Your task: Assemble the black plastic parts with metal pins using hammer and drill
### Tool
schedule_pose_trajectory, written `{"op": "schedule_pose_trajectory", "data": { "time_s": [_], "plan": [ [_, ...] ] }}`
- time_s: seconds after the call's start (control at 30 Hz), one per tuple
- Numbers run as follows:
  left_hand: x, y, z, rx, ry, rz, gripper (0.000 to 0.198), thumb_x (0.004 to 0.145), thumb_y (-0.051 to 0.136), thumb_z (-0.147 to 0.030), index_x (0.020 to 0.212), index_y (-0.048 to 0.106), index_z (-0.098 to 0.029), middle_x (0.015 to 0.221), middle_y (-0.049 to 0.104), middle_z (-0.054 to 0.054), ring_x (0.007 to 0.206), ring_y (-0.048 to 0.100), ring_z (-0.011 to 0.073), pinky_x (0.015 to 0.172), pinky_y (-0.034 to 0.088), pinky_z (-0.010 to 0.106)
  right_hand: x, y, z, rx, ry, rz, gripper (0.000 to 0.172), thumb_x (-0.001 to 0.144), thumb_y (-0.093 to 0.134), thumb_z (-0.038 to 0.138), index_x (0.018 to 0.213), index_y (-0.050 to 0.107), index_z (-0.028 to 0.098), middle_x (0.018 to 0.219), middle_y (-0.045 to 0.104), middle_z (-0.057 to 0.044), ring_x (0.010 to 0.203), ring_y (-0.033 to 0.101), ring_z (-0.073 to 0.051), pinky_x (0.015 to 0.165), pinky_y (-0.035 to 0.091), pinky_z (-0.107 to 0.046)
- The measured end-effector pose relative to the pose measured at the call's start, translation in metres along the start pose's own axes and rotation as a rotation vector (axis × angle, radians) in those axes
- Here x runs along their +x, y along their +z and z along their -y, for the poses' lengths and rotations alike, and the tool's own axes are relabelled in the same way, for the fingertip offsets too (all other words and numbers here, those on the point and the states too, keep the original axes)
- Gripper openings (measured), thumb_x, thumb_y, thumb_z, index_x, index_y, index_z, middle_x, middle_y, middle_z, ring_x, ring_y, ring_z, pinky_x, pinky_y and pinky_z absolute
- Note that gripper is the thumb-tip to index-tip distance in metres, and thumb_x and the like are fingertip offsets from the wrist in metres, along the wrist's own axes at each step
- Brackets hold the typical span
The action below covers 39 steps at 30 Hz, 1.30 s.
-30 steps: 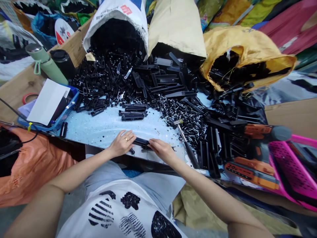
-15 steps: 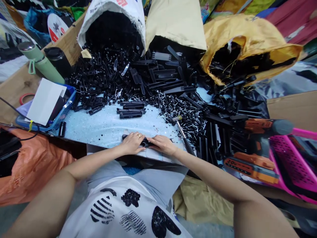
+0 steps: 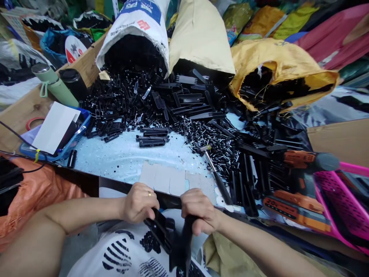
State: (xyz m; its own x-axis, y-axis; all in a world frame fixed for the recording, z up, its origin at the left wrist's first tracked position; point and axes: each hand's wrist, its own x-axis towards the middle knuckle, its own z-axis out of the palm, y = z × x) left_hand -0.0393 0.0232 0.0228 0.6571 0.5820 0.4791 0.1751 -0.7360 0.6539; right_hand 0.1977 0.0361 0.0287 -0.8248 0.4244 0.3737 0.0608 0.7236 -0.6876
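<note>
A black hinged part [image 3: 164, 234], slightly blurred, is held in front of the shirt, just off the table's front edge. My left hand [image 3: 141, 202] is wrapped round one arm of it, and my right hand [image 3: 198, 211] grips the other arm. The two arms meet in a V below the hands. Beyond my hands, pale grey pads [image 3: 165, 179] lie on the blue table top [image 3: 115, 154]. Several similar folded black parts [image 3: 152, 141] rest farther back.
A hammer [image 3: 215, 169] lies by a heap of black-headed pins [image 3: 213, 138]. Black parts spill from sacks [image 3: 201, 34] at the back. An orange cordless drill [image 3: 300, 207] and a pink basket [image 3: 340, 200] stand at the right; a blue basket [image 3: 72, 140] and green bottle [image 3: 57, 86] at the left.
Both hands have lifted the black part off the pads and drawn it toward the body. It now shows as a V, and the pads are uncovered. The view has shifted slightly.
</note>
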Motion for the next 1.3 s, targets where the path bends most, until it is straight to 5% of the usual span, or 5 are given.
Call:
{"op": "schedule_pose_trajectory", "data": {
  "time_s": [0.27, 0.7, 0.87, 1.0, 1.3],
  "plan": [
    [-0.011, 0.046, 0.018, 0.23, 0.083, -0.235, 0.075, 0.085, 0.009, -0.07, 0.098, 0.064, -0.021, 0.087, 0.067, 0.01, 0.089, 0.062, 0.0209, 0.074, 0.051, 0.035, 0.049, 0.123, -0.055, -0.155, 0.519, -0.767, 0.04, 0.09, 0.019, 0.045, 0.108, 0.049, 0.024, 0.102, 0.052, -0.014, 0.103, 0.05, -0.028, 0.084, 0.041, -0.049],
    [0.02, -0.025, 0.154, 0.903, -0.33, 0.157, 0.047, 0.086, 0.055, -0.039, 0.128, 0.048, -0.019, 0.118, 0.057, 0.013, 0.117, 0.044, 0.0299, 0.097, 0.031, 0.047, 0.141, -0.135, -0.254, -0.899, 0.537, -0.021, 0.056, 0.078, 0.044, 0.003, 0.133, 0.041, 0.012, 0.127, 0.053, -0.015, 0.118, 0.04, -0.024, 0.096, 0.031, -0.041],
    [-0.009, -0.074, 0.161, 1.01, -0.888, -0.168, 0.037, 0.089, 0.042, -0.028, 0.118, 0.052, -0.008, 0.113, 0.055, 0.019, 0.109, 0.046, 0.0312, 0.089, 0.036, 0.043, 0.138, -0.138, -0.218, -0.843, 0.429, -0.19, 0.05, 0.084, 0.056, 0.021, 0.132, 0.043, 0.015, 0.112, 0.057, -0.013, 0.104, 0.048, -0.019, 0.093, 0.036, -0.038],
    [-0.055, -0.106, 0.176, 1.066, -1.206, -0.207, 0.029, 0.083, 0.043, -0.021, 0.103, 0.056, -0.004, 0.104, 0.056, 0.023, 0.104, 0.046, 0.0346, 0.084, 0.037, 0.044, 0.086, -0.086, -0.153, -0.432, 0.243, -0.515, 0.037, 0.08, 0.063, 0.041, 0.108, 0.052, 0.02, 0.107, 0.058, -0.008, 0.1, 0.055, -0.018, 0.088, 0.046, -0.036],
    [-0.031, -0.065, 0.135, 0.585, -0.537, -0.539, 0.024, 0.083, 0.052, -0.028, 0.102, 0.055, -0.014, 0.101, 0.06, 0.01, 0.1, 0.055, 0.0222, 0.091, 0.043, 0.037, -0.011, 0.032, -0.104, -0.495, 0.478, -0.051, 0.045, 0.084, 0.055, 0.046, 0.121, 0.052, 0.021, 0.115, 0.058, -0.012, 0.11, 0.052, -0.026, 0.095, 0.04, -0.047]
  ]
}}
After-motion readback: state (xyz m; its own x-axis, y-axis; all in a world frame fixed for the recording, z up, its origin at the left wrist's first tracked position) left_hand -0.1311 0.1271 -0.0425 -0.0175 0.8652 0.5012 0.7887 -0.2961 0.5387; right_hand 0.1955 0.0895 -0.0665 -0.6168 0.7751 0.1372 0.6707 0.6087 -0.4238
